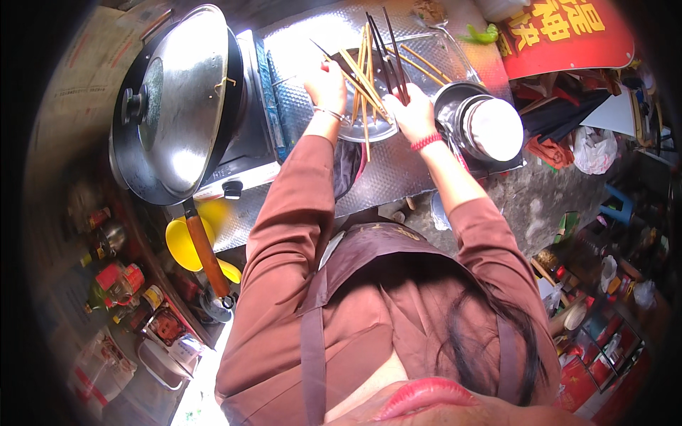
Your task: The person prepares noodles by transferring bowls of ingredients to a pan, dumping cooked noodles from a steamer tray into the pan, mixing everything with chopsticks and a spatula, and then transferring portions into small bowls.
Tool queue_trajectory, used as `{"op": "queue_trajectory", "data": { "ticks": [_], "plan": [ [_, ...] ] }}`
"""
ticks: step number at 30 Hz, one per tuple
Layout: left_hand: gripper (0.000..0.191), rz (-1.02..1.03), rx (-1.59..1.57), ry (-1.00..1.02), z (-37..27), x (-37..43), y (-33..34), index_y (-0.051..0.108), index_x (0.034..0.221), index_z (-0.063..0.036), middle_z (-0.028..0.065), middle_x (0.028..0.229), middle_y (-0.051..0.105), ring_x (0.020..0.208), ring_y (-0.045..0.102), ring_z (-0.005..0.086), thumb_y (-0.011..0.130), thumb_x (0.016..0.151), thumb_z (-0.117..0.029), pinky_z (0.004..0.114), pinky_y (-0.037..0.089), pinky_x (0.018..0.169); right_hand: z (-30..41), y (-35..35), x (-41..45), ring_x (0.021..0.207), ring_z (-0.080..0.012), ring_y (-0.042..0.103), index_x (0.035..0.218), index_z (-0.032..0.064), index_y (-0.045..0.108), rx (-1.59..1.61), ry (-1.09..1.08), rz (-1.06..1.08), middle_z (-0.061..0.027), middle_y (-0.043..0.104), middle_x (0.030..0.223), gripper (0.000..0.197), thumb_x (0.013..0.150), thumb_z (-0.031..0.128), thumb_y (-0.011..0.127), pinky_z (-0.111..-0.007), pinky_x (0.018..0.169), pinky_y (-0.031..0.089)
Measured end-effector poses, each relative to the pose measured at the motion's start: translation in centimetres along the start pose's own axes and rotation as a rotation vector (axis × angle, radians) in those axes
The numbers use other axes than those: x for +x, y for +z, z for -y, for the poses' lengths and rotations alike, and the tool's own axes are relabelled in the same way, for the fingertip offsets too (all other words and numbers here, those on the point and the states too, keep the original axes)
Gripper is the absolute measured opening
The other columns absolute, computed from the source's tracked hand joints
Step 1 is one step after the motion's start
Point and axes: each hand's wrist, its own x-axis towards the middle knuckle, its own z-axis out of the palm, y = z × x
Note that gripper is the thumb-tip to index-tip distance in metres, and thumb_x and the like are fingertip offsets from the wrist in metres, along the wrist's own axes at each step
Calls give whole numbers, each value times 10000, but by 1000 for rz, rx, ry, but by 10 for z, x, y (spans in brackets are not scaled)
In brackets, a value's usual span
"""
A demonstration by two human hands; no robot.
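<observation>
My right hand (414,111) is closed around several dark chopsticks (393,45) that point up and away from me. My left hand (326,88), glare-bleached, has a thin dark chopstick (319,48) at its fingers. Between my hands, several light wooden chopsticks (365,80) lie crossed over a round clear-looking basin (373,131). One of them sticks out past the basin's near rim. Two more light chopsticks (426,61) rest beyond my right hand, over a rectangular tray (462,50). What lies deeper in the basin is partly hidden by the chopsticks.
To the left, a wok (123,175) under a domed metal lid (200,69) sits on a gas stove (240,181), its wooden handle (206,250) jutting towards me. A yellow ladle (184,245) is below. Stacked metal bowls (493,128) stand right; a green pepper (482,35) lies behind.
</observation>
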Motion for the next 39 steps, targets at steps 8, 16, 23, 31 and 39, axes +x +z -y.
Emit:
{"op": "queue_trajectory", "data": {
  "ticks": [8,16,23,31,39],
  "plan": [
    [129,90,730,503,21,89,19,647,792,-15,161,741,628,650,606,293,587,729,-110,381,486,650,-24,-43,-71,630,-85,558,818,20,577,142,-74,37,-40,607,695,180,751,148,683,-249,603,460],
    [204,-37,-755,210,-61,78,14,517,693,-50,45,661,599,604,566,105,706,714,24,230,460,560,-42,-114,-109,648,-57,535,810,18,581,274,42,-22,-4,590,707,156,756,117,689,-219,606,442],
    [62,84,-762,497,-258,-62,-72,540,807,-33,102,774,646,569,488,69,576,838,6,183,378,512,-16,-180,-141,661,-44,534,848,15,590,451,-47,-168,4,589,731,144,768,94,680,-199,613,439],
    [211,722,-1063,130,-329,-317,-7,543,1034,-60,98,841,655,646,561,99,583,840,12,193,424,561,-35,-314,-252,841,-57,514,921,28,505,646,-208,-71,-2,538,871,119,856,96,578,-213,747,442],
    [361,1278,-852,254,-465,-658,45,361,1194,-23,98,1097,546,866,541,124,544,885,-60,252,463,724,-166,-553,-481,687,-86,570,896,13,501,649,-141,-435,-21,584,737,149,816,102,589,-237,659,464]
  ]
}}
